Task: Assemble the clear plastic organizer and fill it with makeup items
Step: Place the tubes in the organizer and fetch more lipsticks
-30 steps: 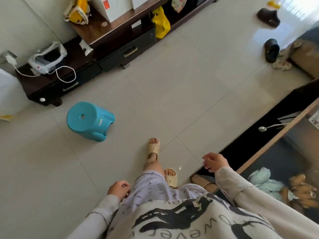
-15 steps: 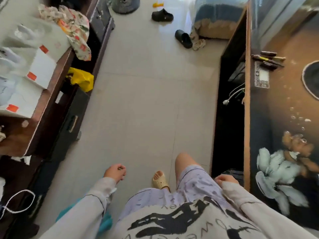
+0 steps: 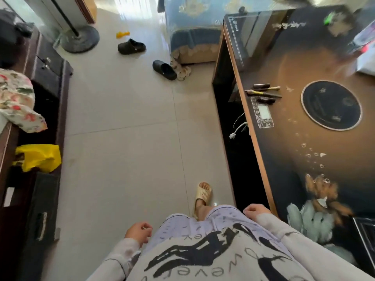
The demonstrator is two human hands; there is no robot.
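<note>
We see no clear plastic organizer anywhere, only slim dark makeup sticks (image 3: 263, 92) on the glossy dark table (image 3: 316, 159), so, our left hand (image 3: 139, 233) and right hand (image 3: 256, 212) loosely curled and empty, nothing looks begun.

glossy tiled floor (image 3: 125, 138); glossy glass-topped table (image 3: 304, 155).

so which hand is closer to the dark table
Right. The right hand hangs by the table, just off its wooden edge. The left hand is on the far side of the person's body, over the floor tiles.
</note>
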